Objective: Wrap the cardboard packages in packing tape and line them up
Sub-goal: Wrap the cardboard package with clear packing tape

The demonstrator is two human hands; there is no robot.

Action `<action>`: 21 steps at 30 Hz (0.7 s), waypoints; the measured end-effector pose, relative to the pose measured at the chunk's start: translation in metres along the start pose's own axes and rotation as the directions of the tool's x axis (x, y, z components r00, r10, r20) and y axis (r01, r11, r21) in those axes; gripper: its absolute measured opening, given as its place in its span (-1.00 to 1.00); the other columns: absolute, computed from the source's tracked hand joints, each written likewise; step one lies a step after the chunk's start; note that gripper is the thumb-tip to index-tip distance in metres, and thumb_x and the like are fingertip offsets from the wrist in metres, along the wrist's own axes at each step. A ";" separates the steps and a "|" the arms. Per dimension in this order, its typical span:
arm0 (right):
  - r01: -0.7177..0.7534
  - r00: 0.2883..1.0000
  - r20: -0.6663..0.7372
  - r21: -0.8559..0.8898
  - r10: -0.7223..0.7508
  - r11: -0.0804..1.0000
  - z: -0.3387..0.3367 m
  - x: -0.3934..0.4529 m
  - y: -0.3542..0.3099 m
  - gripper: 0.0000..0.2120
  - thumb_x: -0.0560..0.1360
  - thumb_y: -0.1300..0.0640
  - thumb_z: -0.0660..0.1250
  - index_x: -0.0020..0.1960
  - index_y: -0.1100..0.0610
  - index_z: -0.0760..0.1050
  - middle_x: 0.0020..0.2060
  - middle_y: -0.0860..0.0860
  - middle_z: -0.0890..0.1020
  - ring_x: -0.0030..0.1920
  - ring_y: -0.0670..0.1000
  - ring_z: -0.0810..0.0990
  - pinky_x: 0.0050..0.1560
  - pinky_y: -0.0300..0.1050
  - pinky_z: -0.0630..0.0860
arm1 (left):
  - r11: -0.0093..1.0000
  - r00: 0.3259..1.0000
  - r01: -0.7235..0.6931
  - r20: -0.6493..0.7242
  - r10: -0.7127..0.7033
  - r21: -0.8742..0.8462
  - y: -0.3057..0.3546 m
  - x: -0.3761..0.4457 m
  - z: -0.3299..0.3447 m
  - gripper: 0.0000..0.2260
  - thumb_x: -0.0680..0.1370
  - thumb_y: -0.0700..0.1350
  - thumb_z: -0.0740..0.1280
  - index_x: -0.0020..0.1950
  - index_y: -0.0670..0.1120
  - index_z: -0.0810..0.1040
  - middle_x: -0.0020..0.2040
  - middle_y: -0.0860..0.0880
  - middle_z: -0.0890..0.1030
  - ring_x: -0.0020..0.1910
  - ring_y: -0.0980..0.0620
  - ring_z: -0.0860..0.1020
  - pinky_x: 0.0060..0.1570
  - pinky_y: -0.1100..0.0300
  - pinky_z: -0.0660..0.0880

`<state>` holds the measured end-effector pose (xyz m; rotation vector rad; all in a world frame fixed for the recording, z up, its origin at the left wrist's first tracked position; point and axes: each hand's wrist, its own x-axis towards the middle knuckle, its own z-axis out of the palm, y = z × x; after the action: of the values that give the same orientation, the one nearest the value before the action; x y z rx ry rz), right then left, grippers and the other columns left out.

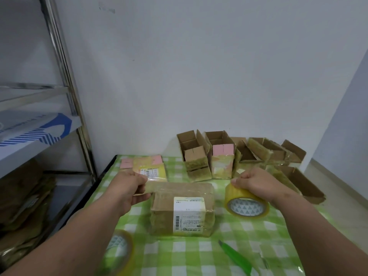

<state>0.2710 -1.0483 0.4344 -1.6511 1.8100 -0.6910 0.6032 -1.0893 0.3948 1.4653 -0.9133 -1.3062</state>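
A cardboard package [182, 210] with a white shipping label on top lies near the middle of the tabletop [258, 236], which is covered in a green-and-white checked cloth. A strip of clear tape [157, 187] runs along the package's far edge from the left hand [131, 188], whose fingers and thumb pinch the strip's free end. The right hand [256, 185] grips a tape roll [247, 202] standing just beside the package's right side. A second roll [119, 253] sits at the near left edge, partly behind the left forearm. A green cutter [236, 257] lies near the front edge. At the far left corner rests a wrapped package with pink flaps [145, 168]. Open cardboard boxes [229, 154] crowd the far right corner against a white wall [199, 66]. A metal shelf rack [65, 92] stands left of the table.
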 end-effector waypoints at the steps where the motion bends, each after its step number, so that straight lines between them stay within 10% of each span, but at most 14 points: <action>1: -0.014 1.000 0.005 -0.006 0.014 1.000 0.002 0.000 0.001 -0.59 0.49 -0.02 0.43 -0.44 0.07 0.39 -0.50 0.00 0.41 -0.47 0.00 0.39 -0.31 -0.15 0.29 | 1.000 1.000 0.012 -0.004 -0.012 0.005 -0.002 0.001 -0.001 -0.92 0.56 -0.34 0.30 -0.12 -0.22 0.48 -0.42 -0.10 0.44 -0.46 0.02 0.42 -0.41 0.09 0.59; 15: -0.190 0.982 -0.083 -0.458 0.171 0.869 0.046 0.013 0.013 -0.62 0.47 -0.30 0.28 -0.27 -0.01 0.52 -0.25 -0.12 0.58 -0.05 0.01 0.55 0.17 0.02 0.37 | 0.987 0.997 0.052 -0.058 -0.044 0.152 -0.035 0.002 0.009 -0.86 0.55 -0.27 0.37 -0.20 -0.20 0.50 -0.27 -0.15 0.51 -0.37 -0.04 0.43 -0.51 0.20 0.50; 21: -0.070 0.976 -0.213 -0.537 -0.055 0.841 0.074 0.013 0.007 -0.85 0.46 -0.17 0.31 -0.14 -0.14 0.39 -0.16 -0.17 0.47 -0.05 -0.03 0.43 0.09 0.00 0.18 | 0.983 0.995 0.034 -0.099 -0.016 0.183 -0.042 -0.002 0.019 -0.86 0.57 -0.19 0.36 -0.17 -0.19 0.56 -0.23 -0.16 0.59 -0.29 -0.09 0.52 -0.41 0.12 0.54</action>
<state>0.3194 -1.0599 0.3771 -1.9791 2.3287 -0.3787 0.5823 -1.0781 0.3556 1.6733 -0.9750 -1.1828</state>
